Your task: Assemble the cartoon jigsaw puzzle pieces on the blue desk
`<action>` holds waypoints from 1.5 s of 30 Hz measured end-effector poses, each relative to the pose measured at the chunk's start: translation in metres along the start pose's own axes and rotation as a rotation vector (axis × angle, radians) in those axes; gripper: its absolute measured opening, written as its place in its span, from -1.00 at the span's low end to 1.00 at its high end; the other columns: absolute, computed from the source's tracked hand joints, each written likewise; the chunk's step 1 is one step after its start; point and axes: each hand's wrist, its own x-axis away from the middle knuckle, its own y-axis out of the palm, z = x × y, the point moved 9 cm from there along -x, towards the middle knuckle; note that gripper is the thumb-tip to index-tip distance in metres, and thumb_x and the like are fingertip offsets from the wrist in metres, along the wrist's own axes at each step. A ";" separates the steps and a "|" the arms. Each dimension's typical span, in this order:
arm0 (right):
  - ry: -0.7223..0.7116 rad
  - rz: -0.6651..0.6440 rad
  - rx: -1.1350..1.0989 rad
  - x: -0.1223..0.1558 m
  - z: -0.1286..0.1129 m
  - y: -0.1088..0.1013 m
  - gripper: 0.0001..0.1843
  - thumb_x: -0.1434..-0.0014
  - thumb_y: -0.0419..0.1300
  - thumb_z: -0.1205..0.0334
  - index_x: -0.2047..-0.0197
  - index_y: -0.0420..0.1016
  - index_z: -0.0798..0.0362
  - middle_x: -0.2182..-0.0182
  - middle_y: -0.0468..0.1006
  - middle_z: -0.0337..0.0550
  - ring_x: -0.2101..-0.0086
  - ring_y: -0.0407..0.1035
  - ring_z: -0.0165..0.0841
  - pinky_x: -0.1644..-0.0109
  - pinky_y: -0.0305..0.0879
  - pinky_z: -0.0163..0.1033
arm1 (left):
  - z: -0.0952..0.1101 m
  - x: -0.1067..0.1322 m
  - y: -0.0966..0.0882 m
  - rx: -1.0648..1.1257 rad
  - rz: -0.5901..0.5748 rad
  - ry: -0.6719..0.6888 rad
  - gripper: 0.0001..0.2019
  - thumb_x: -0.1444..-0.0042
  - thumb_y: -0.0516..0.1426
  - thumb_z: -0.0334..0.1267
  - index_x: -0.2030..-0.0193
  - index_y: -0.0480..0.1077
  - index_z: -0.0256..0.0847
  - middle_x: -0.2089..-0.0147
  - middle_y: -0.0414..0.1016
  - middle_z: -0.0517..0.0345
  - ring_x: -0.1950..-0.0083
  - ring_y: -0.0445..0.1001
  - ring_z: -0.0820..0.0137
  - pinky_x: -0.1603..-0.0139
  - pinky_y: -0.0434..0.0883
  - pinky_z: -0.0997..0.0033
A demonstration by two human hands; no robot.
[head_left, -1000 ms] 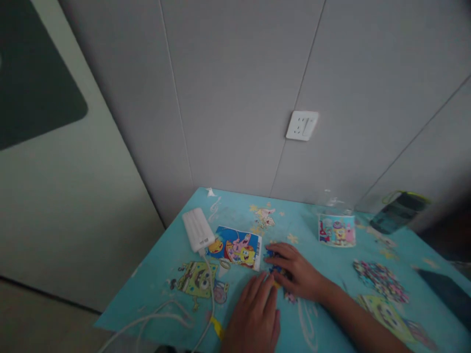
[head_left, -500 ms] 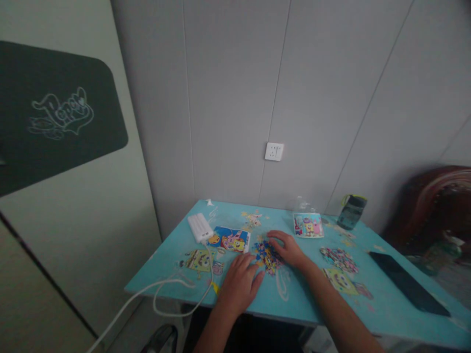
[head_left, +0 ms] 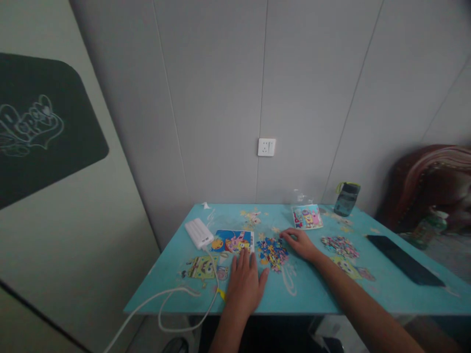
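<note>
My left hand (head_left: 245, 284) lies flat on the turquoise table (head_left: 316, 299), fingers stretched out, fingertips touching the lower edge of a blue cartoon picture card (head_left: 231, 241). Just right of it sits a heap of loose puzzle pieces (head_left: 273, 252). My right hand (head_left: 300, 242) rests palm down at the heap's right side, fingers together and slightly curled, with nothing visible in them. A second heap of puzzle pieces (head_left: 339, 246) lies further right. A smaller cartoon picture (head_left: 307, 216) stands near the wall.
A white power bank (head_left: 198, 233) with a white cable (head_left: 162, 299) running off the front edge lies at the left. A dark water bottle (head_left: 346, 199) stands at the back right, a black phone (head_left: 405, 252) lies at the far right. A wall socket (head_left: 266, 146) is above the table.
The view has pulled back and levelled. My right hand moved off the heap of pieces to its right side, uncovering it. My left hand slid left and now touches the blue card.
</note>
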 end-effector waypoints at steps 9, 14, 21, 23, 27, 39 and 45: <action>-0.071 -0.111 0.060 0.006 -0.027 0.015 -0.46 -0.18 0.28 -0.11 -0.17 0.50 -0.08 -0.28 0.31 0.02 -0.21 0.30 -0.08 -0.30 0.20 0.09 | 0.008 -0.001 -0.006 0.011 0.009 0.074 -0.43 -0.35 -0.10 0.01 -0.38 0.19 -0.25 -0.43 0.14 -0.23 -0.46 0.07 -0.03 -0.41 0.03 -0.24; -0.054 -0.052 0.055 0.011 -0.026 0.017 -0.50 -0.20 0.27 -0.09 -0.14 0.51 -0.05 -0.15 0.47 0.00 -0.13 0.37 -0.12 -0.27 0.23 0.04 | 0.007 0.001 -0.005 -0.004 0.002 0.090 -0.37 -0.35 -0.12 0.09 -0.40 0.14 -0.28 -0.45 0.08 -0.27 -0.48 0.01 -0.03 -0.43 -0.03 -0.20; 0.049 0.144 0.129 0.022 -0.014 -0.003 -0.61 -0.32 0.10 0.04 -0.08 0.52 0.05 0.07 0.59 0.02 0.06 0.46 -0.17 -0.12 0.34 0.03 | 0.009 0.007 -0.013 0.031 0.073 0.137 -0.45 -0.34 -0.05 -0.05 -0.34 0.21 -0.37 -0.45 0.07 -0.28 -0.48 0.02 0.05 -0.45 0.01 -0.02; 0.062 0.170 0.138 0.025 -0.012 -0.007 -0.63 -0.32 0.07 0.07 -0.05 0.53 0.04 0.12 0.60 0.00 0.12 0.48 -0.18 -0.07 0.37 0.02 | 0.010 0.008 -0.014 0.051 0.071 0.161 -0.49 -0.34 -0.05 -0.08 -0.32 0.23 -0.33 -0.44 0.10 -0.22 -0.47 0.07 0.08 -0.45 0.05 0.02; 0.056 0.139 0.131 0.029 -0.012 -0.004 -0.62 -0.32 0.09 0.05 -0.06 0.53 0.04 0.12 0.61 -0.01 0.14 0.49 -0.19 -0.02 0.40 -0.03 | 0.010 0.008 -0.010 0.078 0.026 0.187 -0.52 -0.35 -0.06 -0.08 -0.31 0.26 -0.23 -0.40 0.21 -0.11 -0.44 0.13 0.13 -0.44 0.08 -0.01; 0.008 -0.016 0.204 0.027 -0.023 0.012 -0.65 -0.23 0.23 -0.08 0.05 0.62 -0.08 0.04 0.59 -0.08 0.02 0.45 -0.17 -0.16 0.29 -0.03 | 0.007 0.006 -0.013 0.092 0.029 0.172 -0.56 -0.33 -0.03 -0.10 -0.26 0.32 -0.20 -0.37 0.26 -0.08 -0.43 0.14 0.17 -0.44 0.08 0.03; 0.019 0.009 0.181 0.029 -0.022 0.010 -0.69 -0.22 0.25 -0.01 0.06 0.60 -0.04 0.11 0.62 -0.08 0.06 0.47 -0.18 -0.12 0.32 -0.05 | 0.005 0.005 -0.011 0.100 0.027 0.162 -0.56 -0.33 -0.02 -0.11 -0.27 0.32 -0.21 -0.37 0.27 -0.08 -0.42 0.17 0.16 -0.44 0.09 0.02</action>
